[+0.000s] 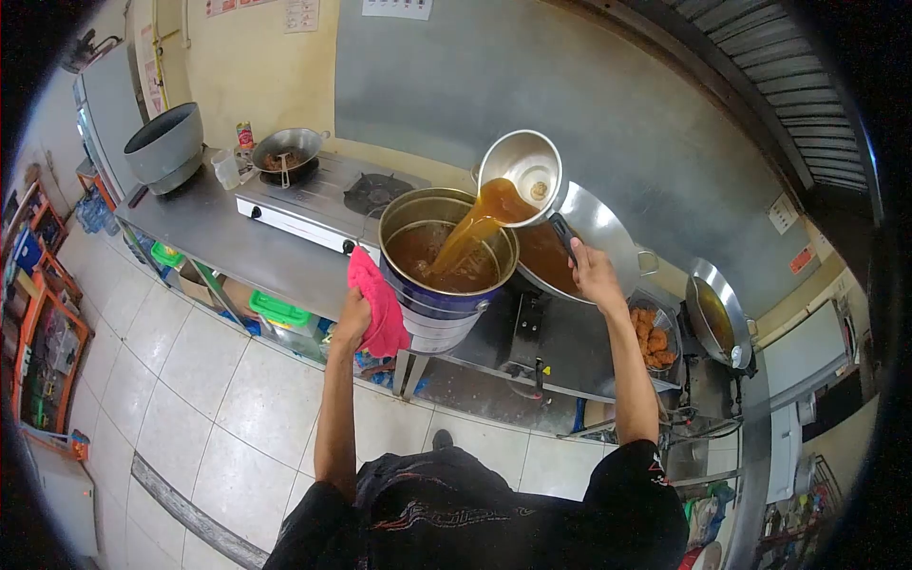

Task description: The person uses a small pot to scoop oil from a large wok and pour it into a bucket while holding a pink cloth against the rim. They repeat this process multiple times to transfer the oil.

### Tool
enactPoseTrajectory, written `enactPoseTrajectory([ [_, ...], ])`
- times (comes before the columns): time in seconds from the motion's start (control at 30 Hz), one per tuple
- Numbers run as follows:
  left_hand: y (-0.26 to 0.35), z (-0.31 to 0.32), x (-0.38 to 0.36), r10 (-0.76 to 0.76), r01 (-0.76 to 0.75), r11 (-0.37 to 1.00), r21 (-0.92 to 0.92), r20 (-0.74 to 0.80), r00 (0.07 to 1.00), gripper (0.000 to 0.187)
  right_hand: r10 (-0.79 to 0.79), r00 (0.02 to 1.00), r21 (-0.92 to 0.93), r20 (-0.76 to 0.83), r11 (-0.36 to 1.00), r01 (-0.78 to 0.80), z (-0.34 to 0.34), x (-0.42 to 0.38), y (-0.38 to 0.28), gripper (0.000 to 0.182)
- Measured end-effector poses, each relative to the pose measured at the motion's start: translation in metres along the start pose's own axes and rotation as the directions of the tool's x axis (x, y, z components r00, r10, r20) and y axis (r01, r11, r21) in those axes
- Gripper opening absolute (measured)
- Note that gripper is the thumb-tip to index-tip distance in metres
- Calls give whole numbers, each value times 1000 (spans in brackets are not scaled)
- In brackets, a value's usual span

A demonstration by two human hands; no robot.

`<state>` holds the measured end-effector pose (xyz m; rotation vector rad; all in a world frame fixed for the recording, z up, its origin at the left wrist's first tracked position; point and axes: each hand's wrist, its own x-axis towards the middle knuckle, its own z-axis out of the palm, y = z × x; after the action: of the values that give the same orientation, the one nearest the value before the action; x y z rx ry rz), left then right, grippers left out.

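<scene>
My right hand [597, 275] grips the black handle of a metal saucepan [522, 157], which is tilted over a large tin bucket [439, 328]. Brown liquid [475, 231] streams from the saucepan into the bucket, which holds more of the same brown liquid. A pink cloth [378, 309] is closed in my left hand [352, 318], against the bucket's near left side. Whether that hand also holds the bucket through the cloth is hidden. Behind the saucepan, a large wok [600, 226] holds brown liquid; the saucepan and bucket cover part of it.
Left of the bucket stands a gas stove [294, 218] with a small wok [299, 142] on one burner. A large grey pot [166, 147] is farther left. To the right are a basket of fried pieces [654, 340] and another wok [719, 313] with yellowish liquid.
</scene>
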<state>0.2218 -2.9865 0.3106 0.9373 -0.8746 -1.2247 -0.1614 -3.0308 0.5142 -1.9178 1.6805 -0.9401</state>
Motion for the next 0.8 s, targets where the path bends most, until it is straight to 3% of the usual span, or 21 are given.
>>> enactPoseTrajectory([
  [0.07, -1, -1, 0, 40, -41, 999, 19, 28, 999, 20, -56, 998, -60, -33, 997, 54, 3, -2, -3, 49],
  [0.13, 3, 2, -3, 13, -13, 1000, 7, 9, 1000, 20, -213, 973, -169, -87, 966, 196, 6, -7, -11, 44],
  [0.17, 10, 6, -6, -12, 12, 1000, -5, -9, 1000, 20, -211, 974, -171, -85, 966, 195, 9, -9, -12, 44],
  [0.23, 29, 17, -16, -30, 30, 1000, -9, -13, 999, 19, -390, 908, -292, -151, 895, 336, 15, -12, -16, 44],
  [0.3, 35, 15, -19, -45, 45, 999, -14, -17, 999, 19, -373, 917, -331, -141, 891, 311, 18, -19, -28, 41],
  [0.37, 32, 8, -19, -68, 68, 998, 9, 72, 995, 24, -353, 927, -370, -129, 884, 285, 22, -25, -35, 38],
  [0.43, 25, 4, -16, -54, 57, 998, -31, 73, 996, 23, -469, 871, -490, -148, 800, 348, 28, -30, -39, 34],
  [0.53, 19, -1, -15, -50, 57, 996, -71, 96, 994, 21, -502, 855, -594, -130, 730, 338, 37, -39, -49, 33],
  [0.8, -9, -20, -4, -43, 46, 999, -14, 147, 988, 22, -476, 878, -690, -52, 652, 313, 75, -64, -52, 35],
])
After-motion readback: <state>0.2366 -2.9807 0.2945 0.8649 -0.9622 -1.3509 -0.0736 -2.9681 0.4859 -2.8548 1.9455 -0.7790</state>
